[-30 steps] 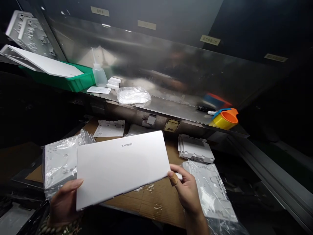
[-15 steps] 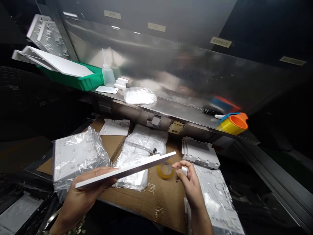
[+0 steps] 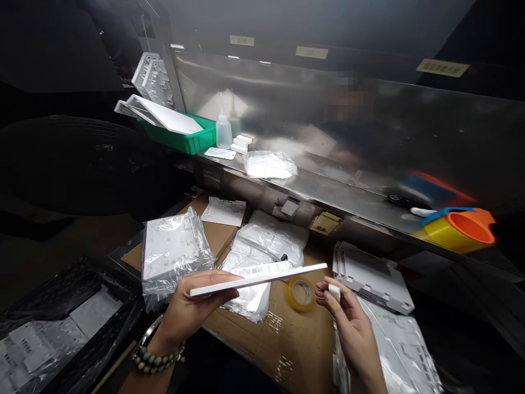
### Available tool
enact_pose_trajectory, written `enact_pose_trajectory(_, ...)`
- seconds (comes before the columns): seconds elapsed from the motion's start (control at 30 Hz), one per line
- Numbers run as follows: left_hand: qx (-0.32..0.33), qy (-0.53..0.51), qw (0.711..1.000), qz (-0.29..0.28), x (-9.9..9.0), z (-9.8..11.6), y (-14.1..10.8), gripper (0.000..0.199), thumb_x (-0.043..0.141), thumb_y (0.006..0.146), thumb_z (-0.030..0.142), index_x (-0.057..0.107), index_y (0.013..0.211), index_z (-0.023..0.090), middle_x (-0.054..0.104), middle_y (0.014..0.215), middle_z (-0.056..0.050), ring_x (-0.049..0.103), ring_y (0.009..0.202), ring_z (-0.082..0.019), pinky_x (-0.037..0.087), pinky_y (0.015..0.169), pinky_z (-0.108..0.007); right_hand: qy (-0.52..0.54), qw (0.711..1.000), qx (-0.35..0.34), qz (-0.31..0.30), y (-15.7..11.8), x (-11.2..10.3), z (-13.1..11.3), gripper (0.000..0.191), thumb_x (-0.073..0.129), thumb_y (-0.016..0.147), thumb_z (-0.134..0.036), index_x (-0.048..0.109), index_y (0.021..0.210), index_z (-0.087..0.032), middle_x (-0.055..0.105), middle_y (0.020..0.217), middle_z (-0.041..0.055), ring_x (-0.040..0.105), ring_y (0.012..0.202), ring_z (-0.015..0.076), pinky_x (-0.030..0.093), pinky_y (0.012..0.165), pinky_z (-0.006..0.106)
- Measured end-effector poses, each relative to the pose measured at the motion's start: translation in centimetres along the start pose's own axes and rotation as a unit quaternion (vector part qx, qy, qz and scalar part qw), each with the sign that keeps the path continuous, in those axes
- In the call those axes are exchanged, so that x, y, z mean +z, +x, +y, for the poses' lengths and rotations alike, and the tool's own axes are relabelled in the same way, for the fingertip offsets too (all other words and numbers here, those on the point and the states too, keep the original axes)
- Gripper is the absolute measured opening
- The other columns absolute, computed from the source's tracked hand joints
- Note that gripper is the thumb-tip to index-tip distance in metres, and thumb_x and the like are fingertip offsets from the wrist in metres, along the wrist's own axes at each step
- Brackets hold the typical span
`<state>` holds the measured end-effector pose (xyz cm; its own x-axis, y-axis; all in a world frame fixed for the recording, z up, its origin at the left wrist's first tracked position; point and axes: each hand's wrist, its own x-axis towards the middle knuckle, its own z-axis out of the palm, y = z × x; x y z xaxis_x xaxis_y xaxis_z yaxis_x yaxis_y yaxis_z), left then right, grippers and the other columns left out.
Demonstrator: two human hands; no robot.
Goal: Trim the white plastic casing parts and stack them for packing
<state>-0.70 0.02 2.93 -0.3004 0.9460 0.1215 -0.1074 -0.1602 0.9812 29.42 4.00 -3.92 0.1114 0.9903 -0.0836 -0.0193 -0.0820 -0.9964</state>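
Observation:
My left hand (image 3: 200, 301) grips a flat white plastic panel (image 3: 258, 280) by its left end, thumb below and fingers above. The panel is seen nearly edge-on, with slotted detail along its far side. Just past the panel's right end, my right hand (image 3: 348, 309) pinches a small white block (image 3: 334, 292) between thumb and fingers; its kind is unclear. A roll of yellowish clear tape (image 3: 301, 294) lies on the cardboard (image 3: 295, 339) between the panel and my right hand. Clear plastic bags (image 3: 250, 306) lie behind the panel.
Bagged white panels (image 3: 172, 241) stack at left, more panels (image 3: 373, 273) at right. A steel shelf (image 3: 348, 200) holds a green bin (image 3: 192, 143), a squeeze bottle (image 3: 223, 133), a plastic bag (image 3: 270, 164) and a yellow-orange tape dispenser (image 3: 459, 230). A black-lined crate (image 3: 131, 298) with panels sits lower left.
My view has swung left, so the scene sits further right. The panel has tilted closer to level in my left hand. My right hand still pinches the small white block.

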Motion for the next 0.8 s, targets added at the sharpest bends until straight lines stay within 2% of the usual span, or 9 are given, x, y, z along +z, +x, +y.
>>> enact_pose_trajectory(0.07,0.017,0.051,0.997,-0.057,-0.5,0.0,0.3,0.015,0.091,0.069,0.017,0.085,0.08,0.024,0.082,0.087,-0.008,0.076,0.086,-0.025,0.059,0.088,-0.029,0.041,0.999,0.014,0.001,0.2,0.5,-0.4,0.055,0.077,0.086,-0.052,0.061,0.133,-0.027,0.073,0.105,0.0035,0.066,0.098,0.0198,0.053,0.094,0.034)
enact_pose_trajectory(0.17,0.058,0.112,0.981,-0.147,-1.4,-0.1,0.7,0.011,0.083,0.079,0.017,0.086,0.085,0.026,0.083,0.091,-0.009,0.078,0.089,-0.026,0.042,0.117,-0.041,0.133,0.989,0.046,-0.037,0.7,1.7,-1.4,0.057,0.073,0.089,-0.053,0.055,0.138,-0.03,0.068,0.082,-0.001,0.062,0.079,0.0162,0.056,0.077,0.029)
enact_pose_trajectory(0.23,0.068,0.119,0.976,-0.167,-1.7,-0.1,1.0,0.013,0.08,0.083,0.016,0.085,0.086,0.028,0.083,0.092,-0.008,0.078,0.09,-0.025,0.034,0.123,-0.046,0.18,0.978,0.075,-0.079,1.1,2.4,-2.2,0.059,0.071,0.091,-0.053,0.052,0.141,-0.03,0.063,0.074,-0.0029,0.057,0.069,0.0149,0.054,0.066,0.027)
enact_pose_trajectory(0.33,0.027,0.084,0.984,-0.152,-1.8,0.2,1.0,0.015,0.082,0.079,0.013,0.085,0.08,0.028,0.083,0.09,-0.007,0.078,0.091,-0.027,0.035,0.123,-0.048,0.198,0.973,0.079,-0.093,1.5,2.9,-2.8,0.055,0.069,0.093,-0.052,0.052,0.14,-0.03,0.054,0.067,-0.0061,0.047,0.059,0.0116,0.047,0.057,0.024)
enact_pose_trajectory(0.47,0.001,0.043,0.994,-0.098,-1.8,0.2,0.6,0.019,0.089,0.068,0.009,0.085,0.08,0.023,0.083,0.087,-0.008,0.077,0.097,-0.029,0.042,0.119,-0.041,0.129,0.991,-0.034,0.008,1.0,2.8,-3.3,0.032,0.064,0.096,-0.056,0.06,0.107,-0.026,0.045,0.065,-0.0075,0.042,0.058,0.01,0.042,0.058,0.022)
enact_pose_trajectory(0.57,0.101,0.126,0.983,-0.083,-2.0,-0.3,0.5,0.017,0.087,0.075,0.015,0.086,0.089,0.025,0.083,0.091,-0.006,0.078,0.1,-0.029,0.048,0.115,-0.039,0.067,0.989,-0.12,0.047,-0.2,3.3,-4.3,0.028,0.055,0.102,-0.054,0.056,0.099,-0.026,0.05,0.068,-0.006,0.048,0.061,0.0113,0.043,0.061,0.024)
enact_pose_trajectory(0.67,0.234,0.207,0.944,-0.109,-2.2,-1.1,0.4,0.024,0.08,0.084,0.018,0.082,0.104,0.031,0.083,0.101,0.001,0.077,0.102,-0.024,0.054,0.109,-0.037,-0.017,0.979,-0.198,0.032,-1.8,4.8,-5.9,0.02,0.057,0.102,-0.044,0.062,0.107,-0.025,0.064,0.093,0.0022,0.06,0.081,0.0163,0.049,0.069,0.028)
enact_pose_trajectory(0.73,0.281,0.227,0.924,-0.123,-2.3,-1.5,0.3,0.031,0.077,0.087,0.014,0.079,0.113,0.031,0.081,0.109,0.004,0.075,0.11,-0.021,0.054,0.11,-0.032,-0.09,0.959,-0.268,0.013,-2.7,6.1,-6.8,0.012,0.063,0.1,-0.034,0.068,0.105,-0.025,0.065,0.104,0.0054,0.062,0.091,0.0185,0.051,0.071,0.029)
enact_pose_trajectory(0.8,0.307,0.237,0.913,-0.127,-2.2,-1.8,0.1,0.034,0.075,0.088,0.01,0.076,0.117,0.029,0.08,0.114,0.005,0.073,0.115,-0.019,0.052,0.113,-0.032,-0.136,0.935,-0.328,-0.004,-3.4,7.4,-7.5,0.011,0.066,0.097,-0.022,0.071,0.106,-0.025,0.065,0.1,0.0043,0.063,0.09,0.0178,0.052,0.072,0.028)
